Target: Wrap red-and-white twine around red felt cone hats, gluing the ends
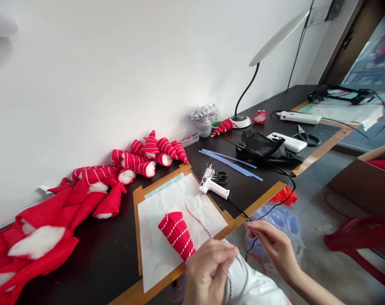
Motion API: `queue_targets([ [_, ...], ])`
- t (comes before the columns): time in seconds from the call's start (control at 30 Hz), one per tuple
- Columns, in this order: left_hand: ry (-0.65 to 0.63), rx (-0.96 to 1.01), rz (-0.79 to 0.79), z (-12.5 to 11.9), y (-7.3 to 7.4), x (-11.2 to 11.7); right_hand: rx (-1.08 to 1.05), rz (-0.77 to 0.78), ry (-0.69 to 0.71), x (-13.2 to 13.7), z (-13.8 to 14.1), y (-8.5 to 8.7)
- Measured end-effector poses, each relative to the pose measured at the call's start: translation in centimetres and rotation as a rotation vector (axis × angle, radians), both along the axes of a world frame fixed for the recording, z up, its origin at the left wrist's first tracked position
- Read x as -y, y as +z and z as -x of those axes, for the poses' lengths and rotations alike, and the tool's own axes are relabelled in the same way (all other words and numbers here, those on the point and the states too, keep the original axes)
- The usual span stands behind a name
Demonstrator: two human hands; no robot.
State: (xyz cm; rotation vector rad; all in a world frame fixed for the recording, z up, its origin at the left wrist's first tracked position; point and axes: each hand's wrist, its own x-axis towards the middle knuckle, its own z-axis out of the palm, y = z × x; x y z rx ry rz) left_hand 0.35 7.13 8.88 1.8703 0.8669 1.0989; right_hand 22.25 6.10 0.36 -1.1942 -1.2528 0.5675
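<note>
My left hand (208, 271) is closed round the wide end of a red felt cone (176, 234) wound with red-and-white cord; the cone lies on white paper (167, 220) at the table's front edge. The loose red-and-white cord (197, 218) runs from the paper back to this hand. My right hand (272, 243) hovers just off the table edge, its fingers pinched together near a thin strand; what it grips is too small to make out. A white glue gun (211, 186) lies on the paper's far corner beyond both hands.
Finished striped cones (149, 154) and plain red felt cones with white stuffing (52, 220) pile up along the wall at left. Black scissors (221, 178), blue strips (230, 163), a black bag (259, 146), a desk lamp (243, 118) and a cardboard box (361, 182) lie to the right.
</note>
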Motion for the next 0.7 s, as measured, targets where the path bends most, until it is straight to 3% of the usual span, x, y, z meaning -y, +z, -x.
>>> queue_targets([
  [0.1,-0.110,-0.248,-0.265,-0.7,0.5,-1.0,0.146,-0.019,-0.010,1.3,-2.2,-1.2],
  [0.17,-0.172,-0.487,-0.457,1.2,1.5,-1.8,0.205,0.018,-0.048,2.0,-3.4,-2.3],
  [0.27,-0.174,-0.890,-0.585,5.4,2.2,-2.6,0.222,0.058,-0.148,2.5,-4.5,-4.4],
  [0.37,-0.109,-1.111,-0.742,8.5,1.1,-2.7,0.135,0.053,-0.162,2.4,-4.1,-5.9],
  [0.43,-0.110,-1.187,-0.819,9.1,-0.1,-3.0,0.085,0.027,-0.130,2.1,-3.2,-5.8],
  [0.5,-0.123,-1.209,-0.811,9.0,-1.0,-3.7,0.095,-0.034,-0.082,1.6,-2.2,-4.6],
  [0.57,-0.175,-1.178,-0.695,8.9,-0.7,-4.8,0.130,-0.101,0.007,1.2,-1.3,-2.8],
  [0.63,-0.203,-1.031,-0.505,9.0,0.6,-5.9,0.142,-0.151,0.098,0.7,-0.4,-1.2],
  [0.7,-0.130,-0.745,-0.281,9.3,2.8,-6.6,0.116,-0.176,0.163,0.3,0.6,0.0],
])
